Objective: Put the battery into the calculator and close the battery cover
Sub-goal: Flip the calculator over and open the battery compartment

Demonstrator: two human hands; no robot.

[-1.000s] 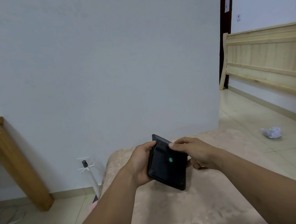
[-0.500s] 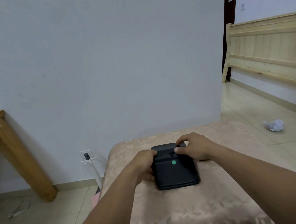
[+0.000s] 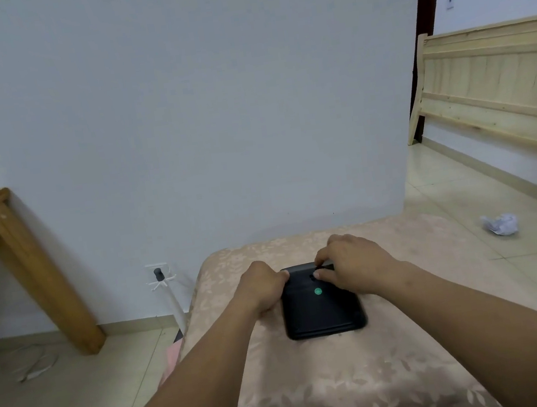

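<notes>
Right hand [image 3: 354, 269] is working the far end of the calculator [image 3: 321, 302], thumb and forefinger drawn narrow on something small and dark at the top edge. Probably the battery cover, though it's too small to be sure, and no battery can be made out. Left hand [image 3: 264, 286] is curled in a loose fist, knuckles pressed to the calculator's left edge up near the 10 o'clock corner, bracing it rather than holding it.

The calculator lies face down and flat on the beige patterned cushion [image 3: 318, 384], its black back up, a green dot sticker [image 3: 318, 291] just toward 6 o'clock from the right thumb. From the right hand's grip the body runs toward 6 o'clock; from the left it sits at 3 o'clock, touching.

By the look of it this is a light, rigid plastic slab, smooth enough to skid on fabric, and the soft cushion will give under a push. Best held by its long side edges, with fingertip pressure only on the thin cover, whose latch tabs could snap.
</notes>
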